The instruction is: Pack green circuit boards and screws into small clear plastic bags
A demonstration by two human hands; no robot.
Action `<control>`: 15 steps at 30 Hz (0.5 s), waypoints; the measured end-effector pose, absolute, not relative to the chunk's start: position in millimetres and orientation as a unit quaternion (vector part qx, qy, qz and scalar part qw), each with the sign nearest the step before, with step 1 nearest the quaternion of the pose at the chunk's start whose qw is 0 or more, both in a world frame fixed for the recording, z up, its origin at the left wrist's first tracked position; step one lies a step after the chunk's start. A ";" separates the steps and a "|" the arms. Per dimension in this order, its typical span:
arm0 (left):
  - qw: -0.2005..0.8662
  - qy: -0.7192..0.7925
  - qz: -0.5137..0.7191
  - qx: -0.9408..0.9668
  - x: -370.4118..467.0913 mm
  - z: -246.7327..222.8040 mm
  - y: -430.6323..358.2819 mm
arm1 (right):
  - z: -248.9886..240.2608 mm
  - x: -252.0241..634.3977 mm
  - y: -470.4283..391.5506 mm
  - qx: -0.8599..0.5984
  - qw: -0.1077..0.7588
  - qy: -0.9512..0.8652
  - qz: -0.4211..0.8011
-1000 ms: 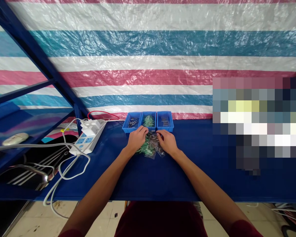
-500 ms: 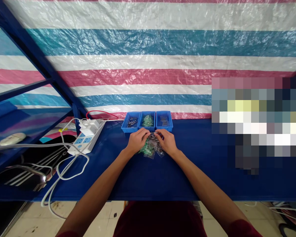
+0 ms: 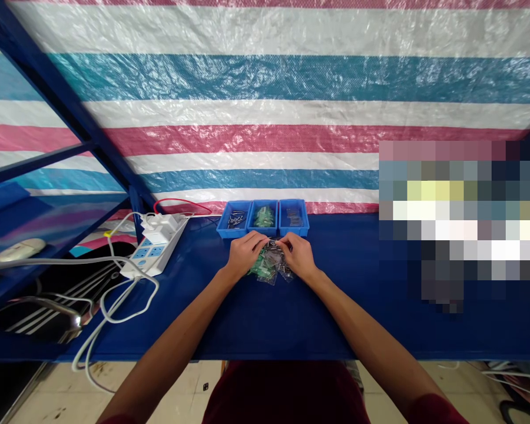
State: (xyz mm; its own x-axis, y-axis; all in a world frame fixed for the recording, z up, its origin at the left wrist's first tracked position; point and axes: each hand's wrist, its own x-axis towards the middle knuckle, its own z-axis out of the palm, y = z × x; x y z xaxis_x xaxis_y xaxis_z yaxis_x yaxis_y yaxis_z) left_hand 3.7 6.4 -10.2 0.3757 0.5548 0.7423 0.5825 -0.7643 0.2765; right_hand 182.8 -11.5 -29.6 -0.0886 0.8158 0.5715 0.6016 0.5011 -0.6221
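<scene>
My left hand (image 3: 246,253) and my right hand (image 3: 298,254) face each other over a mixed pile (image 3: 269,265) of green pieces, small metal parts and clear packets on the blue table. The fingers of both hands are pinched together at the pile's far edge; what they hold is too small to name. Just beyond stand three blue bins side by side. The left bin (image 3: 232,233) has dark metal pins, the middle bin (image 3: 263,232) green pieces, and the right bin (image 3: 294,232) small clear or grey items.
On the left of the blue table (image 3: 274,330) lies a white power strip (image 3: 149,252) with plugs and looping white cables (image 3: 110,315). A striped sheet (image 3: 247,76) hangs behind. The right side is pixelated.
My right hand has shifted slightly left, closer to my left hand. The thin metal piece seen between the fingertips earlier is no longer distinct.
</scene>
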 end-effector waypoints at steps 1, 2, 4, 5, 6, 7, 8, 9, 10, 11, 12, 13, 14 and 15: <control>0.011 -0.346 -0.445 -0.826 4.3 -9.6 5.8 | -28.4 182.3 -12.1 -0.486 0.473 -0.726 0.118; 0.002 -0.350 -0.449 -0.822 5.0 -8.5 4.9 | -26.9 181.7 -12.9 -0.485 0.480 -0.721 0.124; -0.028 -0.359 -0.457 -0.814 6.8 -5.3 2.5 | -23.2 180.5 -14.7 -0.481 0.506 -0.701 0.146; -0.050 -0.363 -0.459 -0.809 7.8 -3.6 1.3 | -21.3 179.9 -15.6 -0.478 0.523 -0.686 0.166; -0.076 -0.367 -0.462 -0.804 8.7 -1.9 0.1 | -19.4 179.4 -16.4 -0.472 0.542 -0.668 0.194; -0.106 -0.370 -0.463 -0.798 9.5 -0.5 -0.8 | -17.7 179.1 -17.0 -0.464 0.559 -0.648 0.231; -0.137 -0.371 -0.466 -0.792 10.1 0.8 -1.4 | -16.2 178.9 -17.4 -0.452 0.573 -0.627 0.274; -0.166 -0.371 -0.469 -0.784 10.4 1.7 -1.7 | -14.8 178.9 -17.7 -0.436 0.583 -0.607 0.319; -0.193 -0.370 -0.472 -0.776 10.4 2.4 -1.8 | -13.7 179.1 -17.9 -0.418 0.589 -0.589 0.362; -0.216 -0.368 -0.474 -0.770 10.3 3.0 -1.6 | -12.8 179.3 -18.0 -0.400 0.593 -0.574 0.399; -0.236 -0.364 -0.476 -0.765 10.0 3.4 -1.4 | -11.9 179.5 -18.0 -0.384 0.593 -0.562 0.431; -0.251 -0.360 -0.477 -0.761 9.7 3.7 -1.1 | -11.2 179.6 -18.2 -0.370 0.592 -0.553 0.456; -0.263 -0.356 -0.479 -0.758 9.4 3.9 -0.8 | -10.5 179.5 -18.4 -0.359 0.590 -0.546 0.475; -0.271 -0.353 -0.481 -0.756 9.2 4.0 -0.6 | -9.9 179.1 -18.8 -0.351 0.588 -0.540 0.490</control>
